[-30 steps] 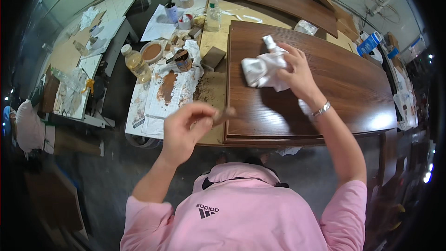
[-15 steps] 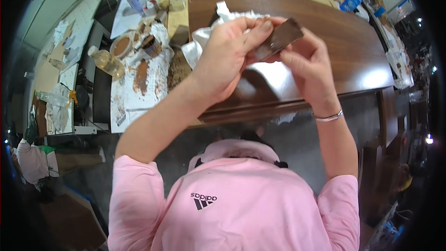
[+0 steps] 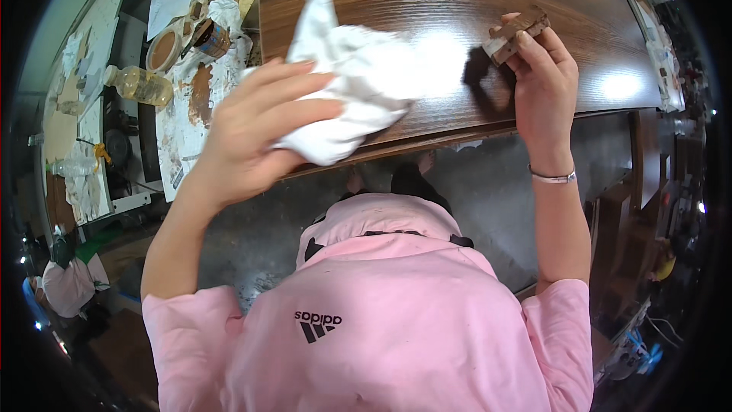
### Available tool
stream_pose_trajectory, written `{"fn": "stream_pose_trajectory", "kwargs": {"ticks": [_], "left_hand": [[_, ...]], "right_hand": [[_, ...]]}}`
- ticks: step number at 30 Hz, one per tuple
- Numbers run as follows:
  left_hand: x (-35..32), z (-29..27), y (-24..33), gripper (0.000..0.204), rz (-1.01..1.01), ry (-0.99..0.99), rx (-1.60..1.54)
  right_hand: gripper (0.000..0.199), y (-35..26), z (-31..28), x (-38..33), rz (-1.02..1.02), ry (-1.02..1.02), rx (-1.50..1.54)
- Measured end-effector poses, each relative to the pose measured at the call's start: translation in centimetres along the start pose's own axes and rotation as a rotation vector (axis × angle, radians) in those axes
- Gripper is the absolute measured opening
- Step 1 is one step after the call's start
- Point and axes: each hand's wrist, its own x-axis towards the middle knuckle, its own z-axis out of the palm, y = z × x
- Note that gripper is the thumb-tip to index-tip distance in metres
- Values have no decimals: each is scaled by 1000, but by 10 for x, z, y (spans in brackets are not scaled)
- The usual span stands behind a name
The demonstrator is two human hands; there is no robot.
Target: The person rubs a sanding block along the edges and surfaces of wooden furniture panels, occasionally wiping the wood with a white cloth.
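Note:
My left hand [image 3: 255, 133] grips a crumpled white cloth [image 3: 354, 91] that rests on the near edge of a glossy dark brown wooden board [image 3: 427, 0]. My right hand [image 3: 541, 80] holds a small brown block [image 3: 515, 30] by its fingertips, pressed against the board's surface further right. A thin bracelet sits on my right wrist. Both forearms reach up from my pink shirt at the bottom of the view.
To the left of the board stands a stained paper-covered bench [image 3: 183, 122] with an open tin of brown finish [image 3: 210, 34], a round lid [image 3: 162, 47] and a plastic bottle of yellowish liquid [image 3: 141, 84]. Grey floor [image 3: 488, 183] lies below the board's edge.
Both hands were together at the small block; now the left hand has moved left onto the white cloth, while the right hand carried the block right onto the board.

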Motion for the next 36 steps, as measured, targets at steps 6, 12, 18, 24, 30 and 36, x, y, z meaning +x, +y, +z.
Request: {"fn": "stream_pose_trajectory", "kwargs": {"ticks": [6,12,18,24,30,36], "left_hand": [[-27,0,16,52,-102,153,-326],[24,33,-88,36,-232,327,-277],[75,19,-223,37,-409,531,-260],[29,58,-101,41,-396,487,-552],[-64,50,23,25,-218,344,-462],[6,45,-79,35,-192,520,-305]], "right_hand": [[24,-9,16,-7,-47,36,8],[21,-7,17,-13,-9,63,-68],[21,-9,29,-14,-27,47,-39],[21,-7,11,-13,-43,77,-47],[21,-6,17,-12,14,61,-37],[20,-9,16,-13,32,55,-66]]}}
